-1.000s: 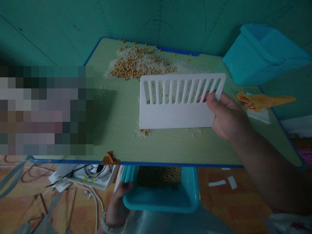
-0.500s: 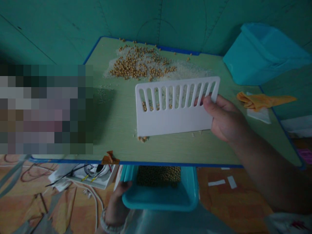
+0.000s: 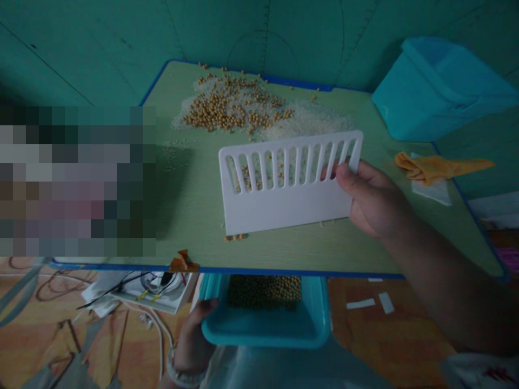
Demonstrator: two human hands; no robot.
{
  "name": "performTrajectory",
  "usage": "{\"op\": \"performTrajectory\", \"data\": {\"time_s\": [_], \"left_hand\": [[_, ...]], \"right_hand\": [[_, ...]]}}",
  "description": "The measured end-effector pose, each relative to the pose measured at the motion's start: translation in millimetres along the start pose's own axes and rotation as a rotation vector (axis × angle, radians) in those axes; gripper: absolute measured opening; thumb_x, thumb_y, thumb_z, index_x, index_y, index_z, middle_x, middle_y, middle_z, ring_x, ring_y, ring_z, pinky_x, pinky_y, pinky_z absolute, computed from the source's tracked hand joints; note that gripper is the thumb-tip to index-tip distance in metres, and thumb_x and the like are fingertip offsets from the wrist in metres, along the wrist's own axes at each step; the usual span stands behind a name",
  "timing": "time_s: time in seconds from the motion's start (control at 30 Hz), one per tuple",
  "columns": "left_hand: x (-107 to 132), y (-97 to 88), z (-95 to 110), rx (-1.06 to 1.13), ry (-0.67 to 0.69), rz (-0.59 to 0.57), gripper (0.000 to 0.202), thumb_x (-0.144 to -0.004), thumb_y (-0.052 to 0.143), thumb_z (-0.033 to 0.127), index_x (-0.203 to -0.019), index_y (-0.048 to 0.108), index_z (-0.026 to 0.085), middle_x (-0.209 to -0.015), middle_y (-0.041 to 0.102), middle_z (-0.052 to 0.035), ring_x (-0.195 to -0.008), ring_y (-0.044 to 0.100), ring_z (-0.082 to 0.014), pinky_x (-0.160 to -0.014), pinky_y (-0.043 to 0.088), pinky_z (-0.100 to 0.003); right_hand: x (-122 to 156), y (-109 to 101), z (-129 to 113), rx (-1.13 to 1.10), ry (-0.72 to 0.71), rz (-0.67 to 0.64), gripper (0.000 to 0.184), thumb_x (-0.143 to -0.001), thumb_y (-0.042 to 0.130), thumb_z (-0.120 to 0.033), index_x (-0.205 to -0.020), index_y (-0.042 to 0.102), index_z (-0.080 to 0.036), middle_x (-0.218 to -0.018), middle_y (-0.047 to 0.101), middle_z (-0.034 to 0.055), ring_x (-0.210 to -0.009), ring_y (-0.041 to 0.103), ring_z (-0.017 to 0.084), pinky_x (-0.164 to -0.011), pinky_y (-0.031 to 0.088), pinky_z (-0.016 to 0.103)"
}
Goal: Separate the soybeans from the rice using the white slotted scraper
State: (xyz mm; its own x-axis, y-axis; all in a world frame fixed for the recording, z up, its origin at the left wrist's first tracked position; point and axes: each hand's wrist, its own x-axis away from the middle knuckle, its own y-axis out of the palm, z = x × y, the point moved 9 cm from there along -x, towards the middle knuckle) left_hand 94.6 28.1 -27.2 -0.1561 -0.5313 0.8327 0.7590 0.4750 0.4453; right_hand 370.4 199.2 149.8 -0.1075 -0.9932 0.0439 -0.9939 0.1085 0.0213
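My right hand (image 3: 371, 197) pinches the right end of a white slotted scraper (image 3: 284, 210), held tilted over the table. Several soybeans (image 3: 235, 237) lie at the scraper's lower left edge, and more show through its slots. Behind it spreads a pile of soybeans (image 3: 219, 111) mixed with white rice (image 3: 312, 120). Below the table's front edge, my left hand (image 3: 197, 335) grips the left side of a turquoise plastic bin (image 3: 267, 329) with many soybeans in its far part. The fingers of that hand are partly hidden by the bin.
A second turquoise bin (image 3: 430, 92) stands at the table's back right. Near it lies an orange cloth (image 3: 430, 167) on a white piece. Brown tape (image 3: 184, 263) sticks to the front edge of the table (image 3: 324, 251). Cables and a white box (image 3: 178, 302) are on the floor; the left side is pixelated.
The scraper has shifted slightly towards me and to the left, its left end lower. The few beans at its lower edge have moved nearer the table's front edge. My left hand keeps its grip.
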Motion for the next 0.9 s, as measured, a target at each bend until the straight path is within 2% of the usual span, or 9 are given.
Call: {"op": "performTrajectory", "data": {"time_s": [0.2, 0.47, 0.73, 0.9], "left_hand": [[2.2, 6.4, 9.2, -0.047, 0.091, -0.022, 0.03, -0.046, 0.083, 0.025, -0.076, 0.079, 0.026, -0.077, 0.081, 0.0, -0.093, 0.069, -0.0361, -0.079, 0.058, -0.042], [-5.3, 0.6, 7.0, -0.051, 0.08, -0.023, 0.032, -0.043, 0.084, 0.03, -0.074, 0.079, 0.025, -0.074, 0.08, -0.0018, -0.085, 0.071, -0.0357, -0.077, 0.058, -0.04], [-4.9, 7.6, 8.4, -0.077, 0.091, -0.046, 0.03, -0.045, 0.083, 0.031, -0.074, 0.08, 0.024, -0.071, 0.08, -0.0028, -0.082, 0.072, -0.0356, -0.077, 0.058, -0.041], [-4.7, 10.6, 8.8, -0.086, 0.068, -0.071, 0.03, -0.044, 0.083, 0.032, -0.072, 0.08, 0.025, -0.067, 0.079, -0.0017, -0.077, 0.073, -0.034, -0.076, 0.058, -0.041]], "right_hand": [[2.3, 2.8, -0.5, -0.026, 0.042, -0.033, 0.024, -0.067, 0.072, -0.052, -0.077, 0.067, -0.031, -0.076, 0.068, -0.0041, -0.07, 0.064, 0.016, -0.062, 0.051, 0.029], [4.0, 6.7, -1.6, 0.0, 0.062, -0.077, 0.021, -0.069, 0.07, -0.053, -0.075, 0.067, -0.033, -0.078, 0.068, -0.0032, -0.073, 0.064, 0.018, -0.064, 0.051, 0.03], [5.0, 8.3, -0.8, -0.085, 0.066, -0.066, 0.015, -0.072, 0.071, -0.045, -0.076, 0.068, -0.031, -0.079, 0.069, -0.0064, -0.072, 0.063, 0.012, -0.066, 0.049, 0.024], [5.0, 8.0, 2.1, -0.062, 0.088, -0.069, 0.018, -0.072, 0.069, -0.048, -0.079, 0.067, -0.032, -0.082, 0.069, -0.0053, -0.073, 0.064, 0.014, -0.065, 0.051, 0.027]]}}
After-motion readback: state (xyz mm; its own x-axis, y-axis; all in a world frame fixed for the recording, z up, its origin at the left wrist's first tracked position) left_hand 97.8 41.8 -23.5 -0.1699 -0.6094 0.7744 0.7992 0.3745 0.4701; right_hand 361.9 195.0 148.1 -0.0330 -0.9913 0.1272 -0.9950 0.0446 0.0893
